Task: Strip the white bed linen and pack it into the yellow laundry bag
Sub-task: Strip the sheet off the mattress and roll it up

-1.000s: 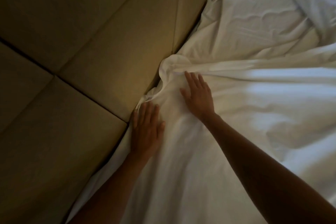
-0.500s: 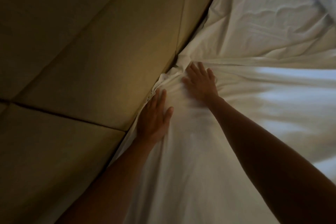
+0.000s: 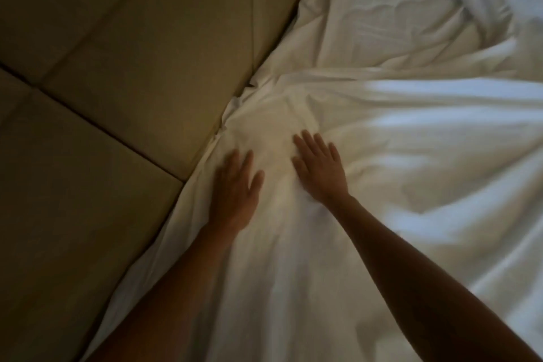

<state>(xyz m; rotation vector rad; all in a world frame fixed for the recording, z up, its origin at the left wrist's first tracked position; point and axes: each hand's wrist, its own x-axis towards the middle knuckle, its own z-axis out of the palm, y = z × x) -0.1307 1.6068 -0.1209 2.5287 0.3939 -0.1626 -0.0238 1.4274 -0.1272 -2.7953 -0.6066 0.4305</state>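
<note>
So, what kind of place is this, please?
Most likely a bedroom, perhaps a hotel room. A rumpled white sheet covers a bed, a padded tan headboard with seamed panels runs beside it, and the left hand and right hand lie flat on the linen.

You are in a bedroom, leaning over a bed. A rumpled white cotton bed sheet (image 3: 382,214) covers the mattress and bunches where it meets a tan padded headboard of large upholstered panels (image 3: 132,67) divided by dark seams. The lighting is dim, brighter across the sheet's right side.
</note>
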